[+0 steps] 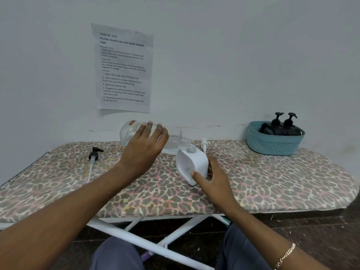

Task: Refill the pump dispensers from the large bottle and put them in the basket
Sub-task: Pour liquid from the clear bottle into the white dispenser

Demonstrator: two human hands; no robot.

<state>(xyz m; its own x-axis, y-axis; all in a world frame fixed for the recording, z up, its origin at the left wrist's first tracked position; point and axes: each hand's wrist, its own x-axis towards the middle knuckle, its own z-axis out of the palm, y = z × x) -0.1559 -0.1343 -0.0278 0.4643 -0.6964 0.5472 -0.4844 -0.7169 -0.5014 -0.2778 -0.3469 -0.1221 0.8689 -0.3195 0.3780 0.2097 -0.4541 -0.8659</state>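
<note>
My left hand (145, 148) grips a large clear bottle (173, 138) tipped on its side, its open threaded mouth right above the neck of a white dispenser bottle (191, 162). My right hand (211, 179) holds that white bottle by its lower part, tilted on the board. The white pump head (204, 144) stands just behind it. A black pump head with a long tube (93, 156) lies to the left. Two black pump dispensers (282, 124) sit in the teal basket (272, 146) at the far right.
All of this rests on an ironing board with a leopard-print cover (253, 182), pushed against a white wall. A printed sheet (123, 67) is taped to the wall. The board's white legs (155, 244) and my knees show below.
</note>
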